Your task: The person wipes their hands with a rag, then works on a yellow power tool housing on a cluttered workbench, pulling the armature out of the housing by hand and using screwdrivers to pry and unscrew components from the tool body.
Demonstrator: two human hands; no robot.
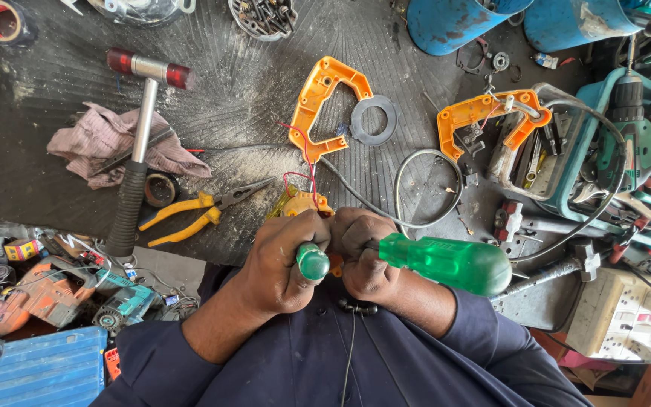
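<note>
My left hand [280, 264] is closed around a small screwdriver whose round green handle end [312, 261] pokes out of the fist. My right hand [363, 256] is pressed against it, fist closed on the front of a large screwdriver; its translucent green handle [446, 264] sticks out to the right over my forearm. Just beyond both fists sits a small yellow-orange tool part [301, 202] with thin red wires [307, 154] running up to an orange housing half [324, 105]. The screwdriver tips are hidden by my hands.
On the black mat [39, 166]: a red-faced mallet [141, 136] across a rag [99, 143], yellow-handled pliers [190, 215], a black ring [373, 119], a grey cable loop [423, 188], a second orange housing half [484, 113]. A green drill [631, 128] and a power strip [615, 316] are at the right, blue drums [453, 22] behind.
</note>
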